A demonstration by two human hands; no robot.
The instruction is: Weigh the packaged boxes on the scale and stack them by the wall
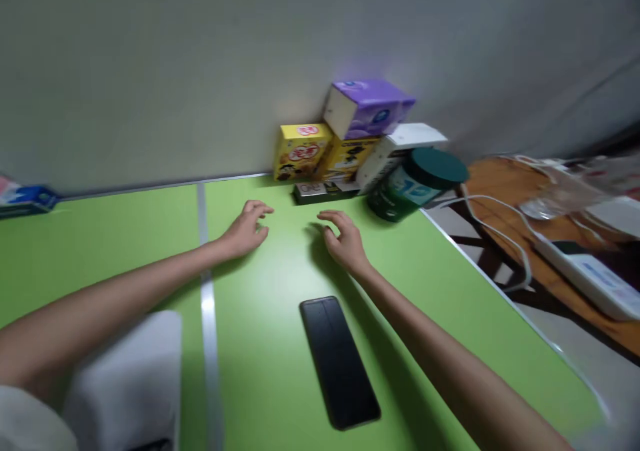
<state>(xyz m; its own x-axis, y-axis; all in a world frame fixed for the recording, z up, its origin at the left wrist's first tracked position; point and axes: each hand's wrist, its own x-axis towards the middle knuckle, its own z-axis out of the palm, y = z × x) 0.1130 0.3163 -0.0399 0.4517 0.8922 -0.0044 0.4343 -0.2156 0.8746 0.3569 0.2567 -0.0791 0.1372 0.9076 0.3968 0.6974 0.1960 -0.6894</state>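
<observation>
My left hand (249, 228) is over the green table (260, 344), its fingers apart and curved, holding nothing. To its right, my right hand (344, 237) has its thumb and fingers apart with nothing between them. Just beyond the hands lies a small flat dark box (326, 191). Behind it stand a yellow box (301, 152) and another yellow box (351, 157), with a purple tissue pack (373, 109) on top. A green canister (415, 183) leans at the right, against a white box (417, 135). A black phone (340, 363) lies nearer to me than my right hand.
A metal strip (207, 317) crosses the table. At the lower left is a pale flat object (145, 351); a blue package (30, 199) lies far left. A wall rises behind. To the right, a wooden surface (493, 184) holds cables and a white power strip (590, 274).
</observation>
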